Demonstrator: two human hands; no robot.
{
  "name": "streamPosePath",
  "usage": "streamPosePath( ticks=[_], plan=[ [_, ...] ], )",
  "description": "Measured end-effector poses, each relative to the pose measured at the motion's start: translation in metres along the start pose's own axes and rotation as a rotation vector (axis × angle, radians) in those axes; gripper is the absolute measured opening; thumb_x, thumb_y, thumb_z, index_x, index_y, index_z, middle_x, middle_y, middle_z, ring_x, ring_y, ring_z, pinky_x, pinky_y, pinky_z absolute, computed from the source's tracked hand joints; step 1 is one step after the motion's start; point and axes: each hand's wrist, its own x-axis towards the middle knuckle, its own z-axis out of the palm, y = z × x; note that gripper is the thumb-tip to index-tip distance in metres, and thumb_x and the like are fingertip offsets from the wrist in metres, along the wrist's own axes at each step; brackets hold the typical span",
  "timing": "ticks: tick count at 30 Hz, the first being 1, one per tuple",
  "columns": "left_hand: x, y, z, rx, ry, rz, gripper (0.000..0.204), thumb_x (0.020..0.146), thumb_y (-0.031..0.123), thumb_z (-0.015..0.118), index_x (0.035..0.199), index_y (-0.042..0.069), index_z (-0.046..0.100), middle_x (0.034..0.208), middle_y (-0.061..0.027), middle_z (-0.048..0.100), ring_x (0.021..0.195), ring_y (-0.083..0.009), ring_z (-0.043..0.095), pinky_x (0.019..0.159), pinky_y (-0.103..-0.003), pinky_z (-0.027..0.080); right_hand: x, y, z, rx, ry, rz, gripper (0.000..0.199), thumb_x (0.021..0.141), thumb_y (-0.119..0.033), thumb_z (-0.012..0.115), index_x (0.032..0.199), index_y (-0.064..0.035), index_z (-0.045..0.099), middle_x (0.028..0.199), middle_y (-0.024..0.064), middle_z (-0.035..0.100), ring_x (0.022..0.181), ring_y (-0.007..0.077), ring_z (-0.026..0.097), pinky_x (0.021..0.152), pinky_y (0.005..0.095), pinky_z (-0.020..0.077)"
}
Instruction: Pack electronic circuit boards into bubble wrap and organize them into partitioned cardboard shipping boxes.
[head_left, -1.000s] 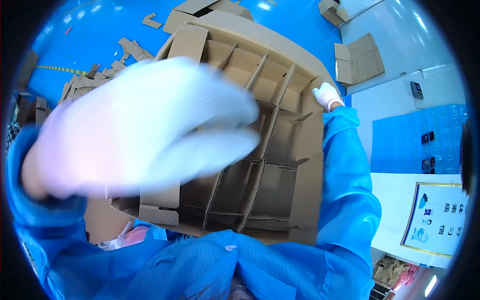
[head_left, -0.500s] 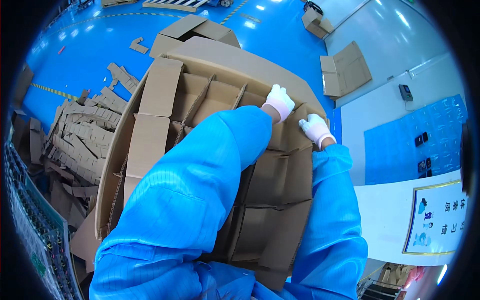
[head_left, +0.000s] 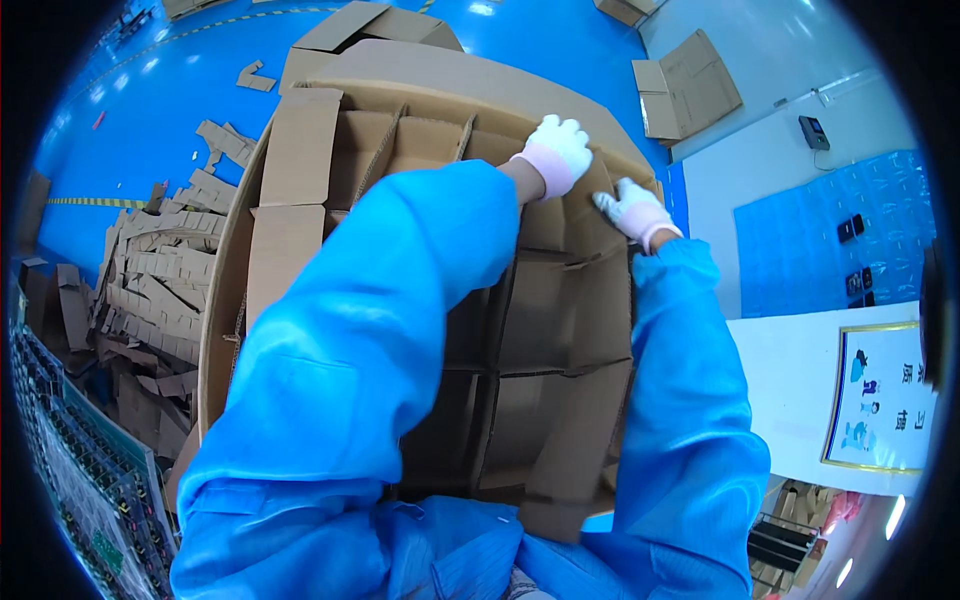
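Note:
A big open cardboard box (head_left: 460,72) is in front of me, with a grid of cardboard dividers (head_left: 530,310) inside. Both hands wear white gloves with pinkish cuffs. My left hand (head_left: 558,155) is at the box's far right corner, fingers curled down over the divider there; what lies under them is hidden. Just nearer and to the right, my right hand (head_left: 638,212) pinches the divider's edge beside the right wall. Along the left side, a cardboard flap (head_left: 300,150) lies folded over the cells. My blue sleeves cover much of the middle.
Cardboard strips (head_left: 165,270) are heaped on the blue floor at left. Another open carton (head_left: 375,25) stands beyond the box. A flattened carton (head_left: 690,85) leans by the white wall at right. A rack with circuit boards (head_left: 90,480) is at lower left.
The view has shifted, and the box sits higher in the picture. My left hand has turned slightly, its fingers looser. My right hand stays at the right edge.

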Motion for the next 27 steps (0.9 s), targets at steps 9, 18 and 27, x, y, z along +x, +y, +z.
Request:
streamPosePath(
  ticks=[9,18,27],
  plan=[
    [-0.062,0.047,-0.058,-0.223,-0.450,0.229,0.020,0.074,0.022,0.055,0.076,0.005,0.066,0.078,-0.0150,0.065,0.068,-0.0305,0.061,0.065,-0.041,0.046,-0.104,-0.010,-0.033,0.231,-0.427,-0.028,0.044,0.087,-0.035,0.049,0.079,0.0074,0.058,0.071,0.0170,0.061,0.067,0.0265,0.061,0.065,0.0327,0.0482],
    [-0.062,0.055,-0.032,-0.291,-0.319,0.127,0.020,0.075,0.019,0.054,0.078,0.002,0.064,0.077,-0.0161,0.065,0.067,-0.0344,0.062,0.062,-0.041,0.049,-0.085,-0.019,0.072,0.101,-0.082,-0.128,0.038,0.086,-0.027,0.047,0.082,0.0086,0.059,0.075,0.0211,0.060,0.068,0.0357,0.058,0.067,0.0386,0.0478],
    [-0.089,0.058,-0.038,-0.218,0.297,0.060,0.018,0.072,0.013,0.055,0.082,0.003,0.065,0.080,-0.0152,0.065,0.068,-0.0303,0.062,0.062,-0.039,0.048,-0.218,-0.013,-0.006,0.025,-0.378,-0.153,0.048,0.089,-0.040,0.045,0.078,0.0042,0.059,0.065,0.0176,0.059,0.059,0.0340,0.056,0.062,0.0392,0.0464]
  ],
)
